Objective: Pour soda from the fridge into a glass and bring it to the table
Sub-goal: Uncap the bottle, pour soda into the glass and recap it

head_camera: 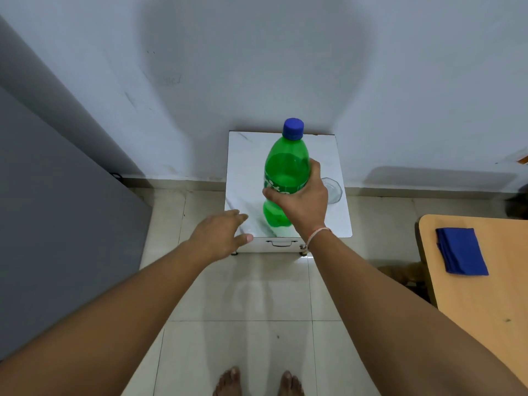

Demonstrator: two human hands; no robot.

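My right hand (303, 201) grips a green soda bottle (285, 172) around its label, upright over a small white marble-topped stand (245, 167). The bottle's blue cap (293, 128) is on. A clear glass (333, 190) stands on the stand just right of the bottle, partly hidden behind my right hand. My left hand (220, 238) hovers over the stand's front left corner with relaxed fingers and holds nothing.
A wooden table (485, 304) with a folded blue cloth (460, 250) sits at the right. A grey fridge side (57, 210) fills the left. The stand is against a pale wall, on a tiled floor. My bare feet show at the bottom.
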